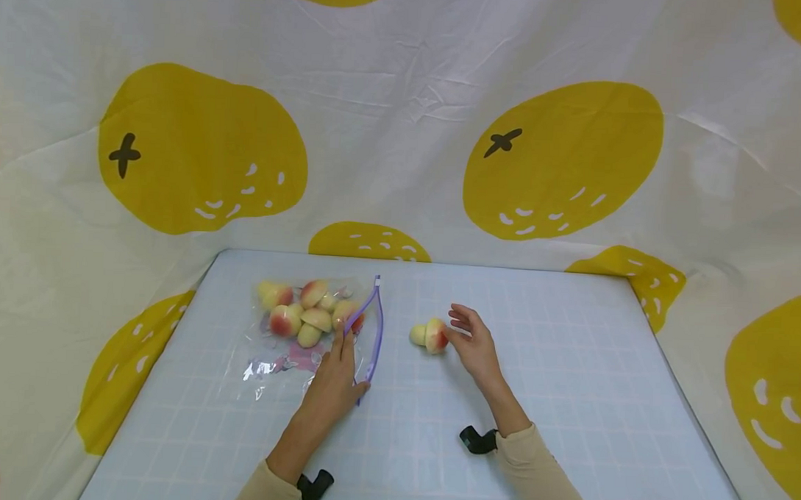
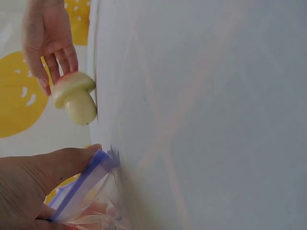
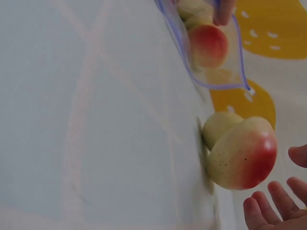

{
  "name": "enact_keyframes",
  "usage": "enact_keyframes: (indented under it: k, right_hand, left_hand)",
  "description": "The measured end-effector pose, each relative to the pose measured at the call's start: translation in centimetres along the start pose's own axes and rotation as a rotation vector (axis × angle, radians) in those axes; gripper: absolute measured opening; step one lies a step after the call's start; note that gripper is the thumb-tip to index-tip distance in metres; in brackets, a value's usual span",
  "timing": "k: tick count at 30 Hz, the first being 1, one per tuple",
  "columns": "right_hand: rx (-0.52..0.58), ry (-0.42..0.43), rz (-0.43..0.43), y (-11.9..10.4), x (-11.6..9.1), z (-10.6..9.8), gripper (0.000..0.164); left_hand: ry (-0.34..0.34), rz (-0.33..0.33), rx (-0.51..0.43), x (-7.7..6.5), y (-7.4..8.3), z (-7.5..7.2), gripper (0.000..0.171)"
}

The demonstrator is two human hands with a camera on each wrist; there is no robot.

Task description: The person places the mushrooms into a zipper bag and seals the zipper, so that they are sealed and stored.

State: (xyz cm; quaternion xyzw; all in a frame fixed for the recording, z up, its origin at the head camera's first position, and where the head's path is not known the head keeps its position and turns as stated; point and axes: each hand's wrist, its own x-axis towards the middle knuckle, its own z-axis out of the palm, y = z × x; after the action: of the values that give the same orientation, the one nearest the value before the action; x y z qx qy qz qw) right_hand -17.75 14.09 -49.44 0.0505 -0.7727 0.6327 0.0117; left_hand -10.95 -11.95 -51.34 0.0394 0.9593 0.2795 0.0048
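A clear zip bag (image 1: 381,324) with a purple rim lies on the left part of the table, holding several toy mushrooms (image 1: 315,320) with yellow-and-red caps. My left hand (image 1: 332,387) grips the bag at its opening; in the left wrist view the thumb presses on the purple zip strip (image 2: 79,184). The bag's mouth gapes toward the right. One loose mushroom (image 1: 430,336) lies on its side between the bag and my right hand (image 1: 478,352). The right hand's fingers are loosely spread beside its red cap (image 3: 259,155), with a small gap showing in the right wrist view.
The table (image 1: 568,373) has a pale blue checked cover. Behind it hangs a white cloth (image 1: 391,147) printed with large yellow fruit. Black wrist devices (image 1: 478,439) sit by both sleeves.
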Motion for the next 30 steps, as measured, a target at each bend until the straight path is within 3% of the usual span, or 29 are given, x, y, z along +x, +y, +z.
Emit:
enact_keyframes:
  k: [7,17,30]
  right_hand:
    - [0.03,-0.009,0.056,3.2,0.8,-0.1,0.054]
    - [-0.018,-0.087,0.203,3.4,0.5,-0.2,0.069]
    - [-0.014,-0.106,0.183,3.9,0.7,0.4,0.066]
  left_hand:
    - [0.0,-0.002,-0.006,0.0,-0.1,0.0,0.113]
    - [0.021,0.021,-0.005,0.0,-0.2,0.0,0.114]
    - [0.03,0.032,0.0,0.0,-0.2,0.0,0.114]
